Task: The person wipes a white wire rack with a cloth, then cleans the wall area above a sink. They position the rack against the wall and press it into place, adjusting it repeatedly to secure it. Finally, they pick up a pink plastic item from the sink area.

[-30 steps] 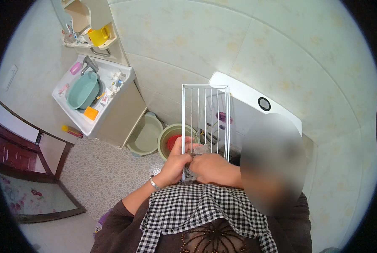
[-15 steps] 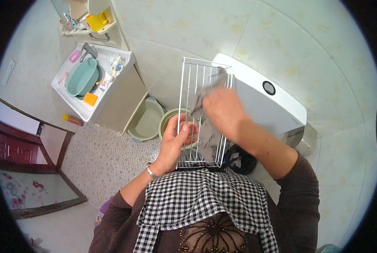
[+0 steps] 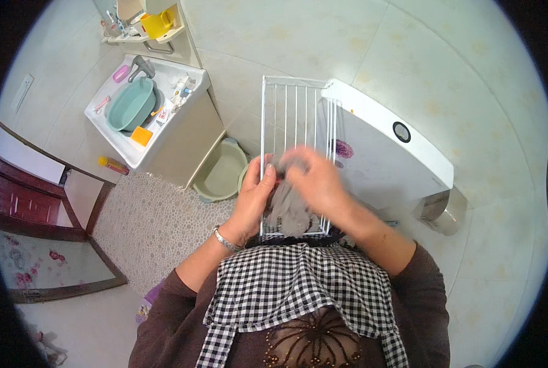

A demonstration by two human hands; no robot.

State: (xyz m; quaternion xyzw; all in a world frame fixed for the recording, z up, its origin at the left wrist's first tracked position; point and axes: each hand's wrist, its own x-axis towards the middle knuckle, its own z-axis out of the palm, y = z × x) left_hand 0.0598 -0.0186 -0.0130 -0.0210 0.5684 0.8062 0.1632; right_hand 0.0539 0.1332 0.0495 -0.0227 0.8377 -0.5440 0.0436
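Note:
A white wire rack [image 3: 298, 113] stands upright in front of my body, its near end close to my checked apron. My left hand [image 3: 254, 195] is closed around the rack's left side wire, with the fingertips reaching in at the bars. A crumpled grey cloth [image 3: 291, 208] lies against the rack's bars and hangs toward the near end. My right hand [image 3: 314, 183], slightly blurred, grips the upper part of this cloth just right of my left hand. Its fingertips are partly hidden in the folds.
A white toilet tank [image 3: 384, 150] stands right of the rack, with a metal bin [image 3: 449, 211] beyond it. At the left is a white washbasin [image 3: 140, 158] holding a teal basin [image 3: 131, 104]. A green tub [image 3: 220, 175] sits on the pebble-patterned floor.
My right hand has moved down and left along the rack, and the cloth that stretched up to its far end is now bunched lower. My left hand keeps its grip.

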